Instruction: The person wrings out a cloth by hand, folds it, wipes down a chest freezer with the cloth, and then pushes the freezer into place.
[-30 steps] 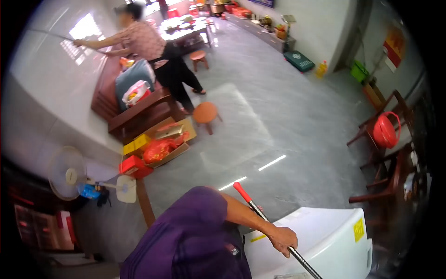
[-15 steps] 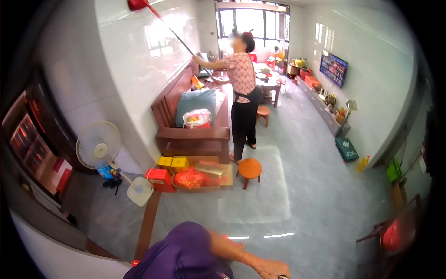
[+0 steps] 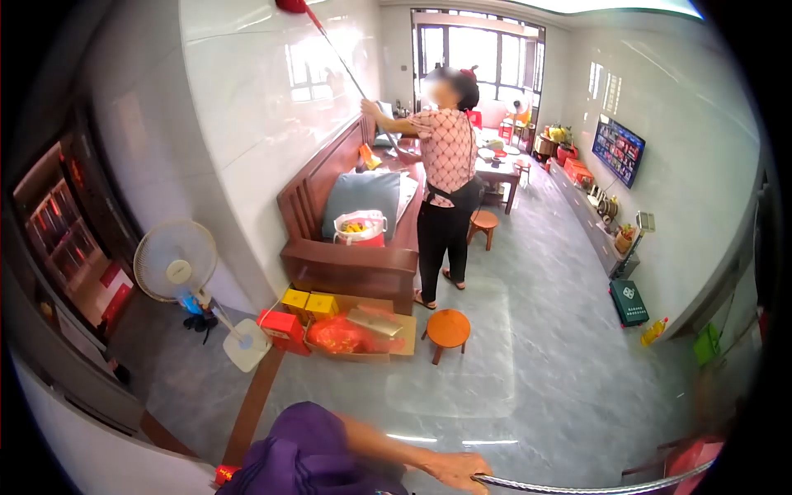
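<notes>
My left hand [image 3: 455,473] reaches out from a purple sleeve [image 3: 301,445] at the bottom of the view. Its fingers are wrapped round one end of a silver metal pole [image 3: 577,487], which runs off to the right, low above the floor. What the pole belongs to is outside the frame. My right hand does not show. Farther in, another person [image 3: 445,148] stands beside a wooden sofa [image 3: 351,262] and holds a long pole with a red head [image 3: 290,5] up against the wall.
On the left stands a fan [image 3: 177,268]. A carton [image 3: 371,357], a red box [image 3: 283,328] and an orange stool [image 3: 448,330] occupy the floor ahead. To the right are a green case [image 3: 629,303], an oil bottle [image 3: 653,332] and a reddish chair [image 3: 693,454].
My left hand has shifted left, and much more of the silver pole now shows. The view has tilted and turned slightly. The other person's raised pole stays against the wall.
</notes>
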Action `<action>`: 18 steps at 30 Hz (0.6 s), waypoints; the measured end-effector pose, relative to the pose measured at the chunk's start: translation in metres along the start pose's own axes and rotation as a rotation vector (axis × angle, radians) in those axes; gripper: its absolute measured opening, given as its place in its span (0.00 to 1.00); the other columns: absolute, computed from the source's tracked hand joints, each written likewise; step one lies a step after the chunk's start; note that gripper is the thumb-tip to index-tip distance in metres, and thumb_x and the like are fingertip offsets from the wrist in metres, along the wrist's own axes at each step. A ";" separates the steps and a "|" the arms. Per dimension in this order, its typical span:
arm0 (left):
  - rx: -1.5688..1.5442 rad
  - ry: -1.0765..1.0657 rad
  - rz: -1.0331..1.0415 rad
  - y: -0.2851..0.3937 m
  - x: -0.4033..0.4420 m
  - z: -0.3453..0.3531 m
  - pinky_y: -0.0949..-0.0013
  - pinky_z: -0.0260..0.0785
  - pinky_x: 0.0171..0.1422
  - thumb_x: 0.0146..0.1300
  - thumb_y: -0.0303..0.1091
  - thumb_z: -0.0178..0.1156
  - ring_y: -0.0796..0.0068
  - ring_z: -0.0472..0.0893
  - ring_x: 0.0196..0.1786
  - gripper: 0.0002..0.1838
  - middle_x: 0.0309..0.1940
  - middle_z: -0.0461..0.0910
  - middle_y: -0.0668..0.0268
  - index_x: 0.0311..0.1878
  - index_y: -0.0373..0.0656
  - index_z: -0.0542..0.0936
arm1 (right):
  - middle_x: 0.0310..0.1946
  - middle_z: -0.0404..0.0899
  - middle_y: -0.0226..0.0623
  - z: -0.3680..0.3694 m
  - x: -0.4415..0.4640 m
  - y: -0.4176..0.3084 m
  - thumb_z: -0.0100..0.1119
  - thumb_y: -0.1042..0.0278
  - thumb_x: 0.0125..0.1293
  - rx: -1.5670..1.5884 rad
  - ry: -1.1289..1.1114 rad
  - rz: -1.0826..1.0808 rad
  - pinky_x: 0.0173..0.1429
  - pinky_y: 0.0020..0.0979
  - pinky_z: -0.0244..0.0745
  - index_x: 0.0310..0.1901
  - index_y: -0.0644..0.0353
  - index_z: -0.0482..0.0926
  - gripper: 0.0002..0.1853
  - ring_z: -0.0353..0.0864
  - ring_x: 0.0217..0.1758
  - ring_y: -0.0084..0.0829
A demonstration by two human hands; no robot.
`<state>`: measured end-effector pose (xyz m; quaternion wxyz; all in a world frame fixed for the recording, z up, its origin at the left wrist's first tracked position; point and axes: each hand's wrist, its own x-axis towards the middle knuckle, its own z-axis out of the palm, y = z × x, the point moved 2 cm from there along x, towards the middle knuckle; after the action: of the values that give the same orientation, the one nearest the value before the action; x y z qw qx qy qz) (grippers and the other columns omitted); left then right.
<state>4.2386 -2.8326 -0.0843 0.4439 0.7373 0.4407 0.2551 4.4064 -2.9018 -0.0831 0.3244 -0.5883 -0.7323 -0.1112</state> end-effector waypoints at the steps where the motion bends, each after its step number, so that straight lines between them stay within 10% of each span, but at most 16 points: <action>1: -0.005 0.024 -0.016 0.000 -0.003 -0.004 0.51 0.75 0.44 0.61 0.55 0.68 0.49 0.83 0.40 0.26 0.37 0.84 0.47 0.49 0.40 0.83 | 0.60 0.74 0.58 0.004 0.003 0.000 0.55 0.56 0.75 -0.003 -0.003 -0.003 0.64 0.54 0.69 0.60 0.66 0.78 0.22 0.73 0.62 0.57; 5: -0.159 0.079 -0.005 0.002 0.001 -0.026 0.56 0.67 0.32 0.62 0.50 0.65 0.58 0.78 0.27 0.24 0.24 0.79 0.50 0.32 0.31 0.78 | 0.61 0.73 0.58 0.012 0.015 0.002 0.54 0.56 0.75 -0.005 -0.016 -0.013 0.65 0.54 0.69 0.60 0.66 0.78 0.22 0.73 0.63 0.57; 18: -0.384 -0.083 -0.187 -0.022 0.035 -0.014 0.58 0.63 0.30 0.69 0.55 0.59 0.70 0.70 0.26 0.29 0.19 0.69 0.64 0.31 0.32 0.75 | 0.62 0.72 0.58 0.023 0.041 0.042 0.54 0.56 0.75 -0.011 -0.028 0.018 0.66 0.53 0.68 0.61 0.66 0.77 0.22 0.72 0.65 0.57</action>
<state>4.2351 -2.7912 -0.0973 0.6156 0.6052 0.4317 0.2615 4.4339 -2.8447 -0.0854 0.3116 -0.5983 -0.7308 -0.1041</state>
